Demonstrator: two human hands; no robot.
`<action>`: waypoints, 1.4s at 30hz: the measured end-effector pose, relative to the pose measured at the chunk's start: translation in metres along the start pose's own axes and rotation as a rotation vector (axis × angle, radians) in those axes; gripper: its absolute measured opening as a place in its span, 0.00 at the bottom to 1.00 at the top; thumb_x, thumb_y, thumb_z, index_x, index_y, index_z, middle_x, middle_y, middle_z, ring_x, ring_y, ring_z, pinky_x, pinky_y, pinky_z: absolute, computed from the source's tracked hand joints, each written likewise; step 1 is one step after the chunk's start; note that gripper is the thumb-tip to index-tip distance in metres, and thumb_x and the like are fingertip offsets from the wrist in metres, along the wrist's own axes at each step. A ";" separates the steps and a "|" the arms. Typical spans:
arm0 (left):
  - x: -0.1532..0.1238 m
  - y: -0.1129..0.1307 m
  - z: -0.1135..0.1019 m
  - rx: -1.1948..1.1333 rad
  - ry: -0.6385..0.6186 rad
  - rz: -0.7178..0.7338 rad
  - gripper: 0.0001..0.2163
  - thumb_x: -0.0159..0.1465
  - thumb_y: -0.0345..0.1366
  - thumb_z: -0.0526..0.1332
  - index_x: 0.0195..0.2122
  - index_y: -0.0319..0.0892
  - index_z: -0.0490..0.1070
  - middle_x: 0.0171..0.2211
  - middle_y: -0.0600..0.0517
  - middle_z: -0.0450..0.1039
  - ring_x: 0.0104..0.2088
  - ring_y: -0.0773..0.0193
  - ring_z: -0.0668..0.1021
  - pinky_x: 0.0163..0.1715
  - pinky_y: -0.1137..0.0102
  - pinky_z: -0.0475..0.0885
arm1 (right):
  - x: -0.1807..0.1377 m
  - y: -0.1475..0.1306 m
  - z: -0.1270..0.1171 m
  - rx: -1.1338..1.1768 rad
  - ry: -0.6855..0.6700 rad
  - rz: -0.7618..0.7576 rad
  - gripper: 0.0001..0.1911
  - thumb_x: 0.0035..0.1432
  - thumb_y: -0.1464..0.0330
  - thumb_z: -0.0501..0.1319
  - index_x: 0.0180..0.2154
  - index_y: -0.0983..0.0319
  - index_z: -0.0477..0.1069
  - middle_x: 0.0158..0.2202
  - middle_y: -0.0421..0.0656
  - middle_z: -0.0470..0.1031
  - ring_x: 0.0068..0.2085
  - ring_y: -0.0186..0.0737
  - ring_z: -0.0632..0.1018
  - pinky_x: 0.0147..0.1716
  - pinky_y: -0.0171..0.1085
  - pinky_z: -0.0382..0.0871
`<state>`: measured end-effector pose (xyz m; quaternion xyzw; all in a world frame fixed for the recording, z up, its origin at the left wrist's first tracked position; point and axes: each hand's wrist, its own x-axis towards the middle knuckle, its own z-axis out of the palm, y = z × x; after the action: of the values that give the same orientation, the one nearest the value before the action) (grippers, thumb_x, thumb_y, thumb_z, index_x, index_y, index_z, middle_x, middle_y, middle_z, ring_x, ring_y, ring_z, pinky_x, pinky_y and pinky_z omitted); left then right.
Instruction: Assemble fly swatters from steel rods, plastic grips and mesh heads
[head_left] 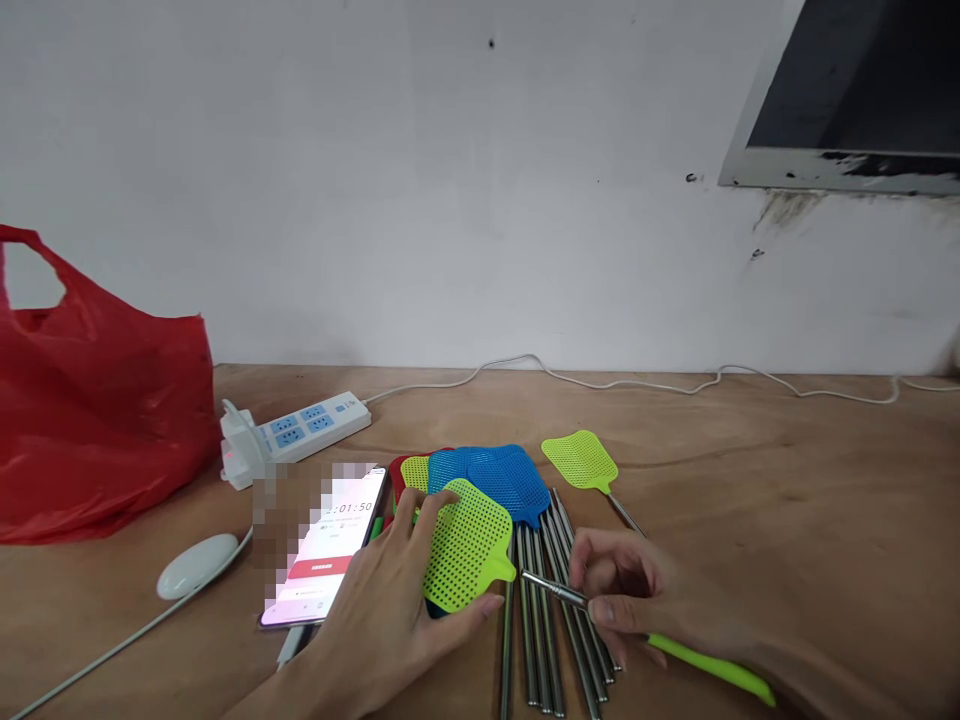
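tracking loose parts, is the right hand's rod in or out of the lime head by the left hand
Out: a small gap shows between the rod and the lime head.

My left hand (pixel 401 600) covers part of the near swatter (pixel 472 545) and of the phone (pixel 337 535), whose left side is pixelated and small print unreadable. My right hand (pixel 630 585) hides the middle of the rod (pixel 553 588) it grips. The view's edges cut off the bag (pixel 105 430) and wall panel (pixel 870 90).
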<state>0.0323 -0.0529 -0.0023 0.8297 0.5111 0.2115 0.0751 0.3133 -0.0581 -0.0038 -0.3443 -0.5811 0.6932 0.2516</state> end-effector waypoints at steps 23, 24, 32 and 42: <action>0.006 -0.008 -0.001 -0.550 0.201 -0.062 0.24 0.72 0.43 0.52 0.68 0.51 0.51 0.63 0.45 0.67 0.63 0.47 0.69 0.54 0.53 0.74 | 0.005 0.004 -0.001 -0.061 0.169 0.041 0.19 0.51 0.56 0.70 0.30 0.60 0.64 0.19 0.35 0.75 0.15 0.28 0.68 0.12 0.26 0.58; 0.006 -0.007 -0.001 -0.598 0.186 -0.070 0.24 0.72 0.43 0.52 0.68 0.52 0.51 0.62 0.45 0.68 0.63 0.47 0.69 0.54 0.53 0.74 | 0.005 0.004 -0.001 -0.063 0.168 0.041 0.19 0.51 0.56 0.70 0.31 0.60 0.64 0.19 0.36 0.75 0.16 0.28 0.68 0.12 0.26 0.58; 0.002 0.003 -0.003 -0.686 0.097 -0.106 0.24 0.71 0.46 0.51 0.67 0.54 0.51 0.55 0.47 0.74 0.46 0.52 0.81 0.40 0.60 0.83 | 0.002 0.005 -0.001 -0.041 0.142 0.064 0.19 0.48 0.58 0.73 0.30 0.61 0.66 0.19 0.36 0.75 0.17 0.30 0.71 0.12 0.26 0.59; -0.006 0.011 0.006 -1.066 0.094 -0.251 0.28 0.68 0.48 0.61 0.67 0.54 0.54 0.39 0.49 0.74 0.13 0.76 0.65 0.06 0.81 0.60 | -0.002 0.009 0.005 -0.062 0.177 0.000 0.18 0.48 0.61 0.74 0.30 0.61 0.68 0.19 0.36 0.75 0.19 0.30 0.73 0.17 0.28 0.61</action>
<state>0.0411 -0.0628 -0.0055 0.5990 0.4310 0.4674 0.4868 0.3114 -0.0641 -0.0115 -0.4119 -0.5777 0.6418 0.2911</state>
